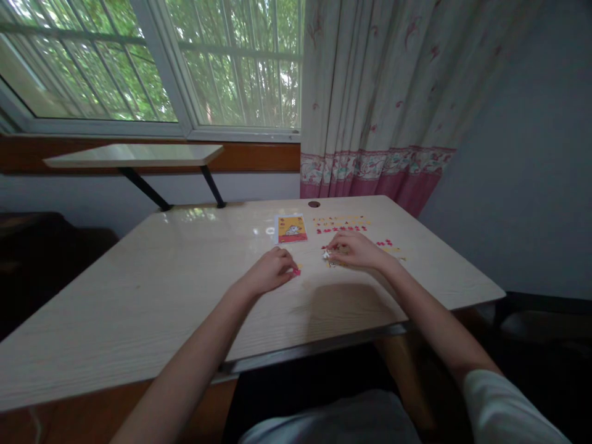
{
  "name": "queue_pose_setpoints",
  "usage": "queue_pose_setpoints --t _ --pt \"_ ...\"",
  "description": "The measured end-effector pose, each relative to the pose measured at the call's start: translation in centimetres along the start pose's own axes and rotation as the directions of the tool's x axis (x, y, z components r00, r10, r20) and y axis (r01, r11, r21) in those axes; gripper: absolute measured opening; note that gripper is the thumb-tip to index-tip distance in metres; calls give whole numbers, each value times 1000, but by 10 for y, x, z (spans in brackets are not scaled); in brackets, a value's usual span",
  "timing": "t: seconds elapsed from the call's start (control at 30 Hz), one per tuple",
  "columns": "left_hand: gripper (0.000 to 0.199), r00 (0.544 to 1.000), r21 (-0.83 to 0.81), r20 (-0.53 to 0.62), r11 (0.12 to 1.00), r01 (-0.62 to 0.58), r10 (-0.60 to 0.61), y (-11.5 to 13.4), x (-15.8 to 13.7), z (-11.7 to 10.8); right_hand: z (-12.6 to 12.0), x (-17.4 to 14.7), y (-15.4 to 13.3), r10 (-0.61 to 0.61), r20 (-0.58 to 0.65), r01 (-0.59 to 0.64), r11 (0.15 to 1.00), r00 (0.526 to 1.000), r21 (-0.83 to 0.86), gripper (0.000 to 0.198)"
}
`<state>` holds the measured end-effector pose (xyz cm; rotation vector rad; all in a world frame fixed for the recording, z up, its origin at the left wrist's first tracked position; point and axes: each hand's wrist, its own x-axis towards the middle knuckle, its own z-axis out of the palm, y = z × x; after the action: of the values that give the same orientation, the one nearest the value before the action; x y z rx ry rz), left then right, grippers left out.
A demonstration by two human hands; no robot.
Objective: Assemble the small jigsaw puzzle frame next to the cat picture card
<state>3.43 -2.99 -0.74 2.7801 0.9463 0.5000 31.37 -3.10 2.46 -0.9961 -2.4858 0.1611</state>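
Observation:
My left hand (276,269) rests low over the table, its thumb and fingers pinched at a small pink-red jigsaw piece (296,272); a bit of yellow shows beside it. To the right, my right hand (355,248) is closed at the fingertips on a small white jigsaw piece (326,254). Several more small pieces lie under and around those fingers, partly hidden by the hand. Just beyond and between both hands lies a picture card (291,229) with a spotted dog on yellow and red.
Rows of small red and yellow pieces (342,229) lie behind my right hand, with a few more (385,243) right of it. The pale wooden table (152,296) carries a raised shelf (139,155) at the back left. A cable hole (314,204) is near the far edge.

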Motion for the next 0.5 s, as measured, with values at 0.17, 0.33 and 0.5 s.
queue_pose_setpoints --t 0.17,0.33,0.5 --pt "21 1000 -28 -16 1000 -14 14 7 0 1 1 -17 -1 95 183 -92 995 978 -25 20" --pt "30 1000 -43 23 999 -14 16 18 4 6 10 -27 -1 89 242 -84 996 966 -29 18" --pt "28 998 -60 43 997 -40 43 22 4 8 13 -28 0 61 219 -56 998 974 -29 15"
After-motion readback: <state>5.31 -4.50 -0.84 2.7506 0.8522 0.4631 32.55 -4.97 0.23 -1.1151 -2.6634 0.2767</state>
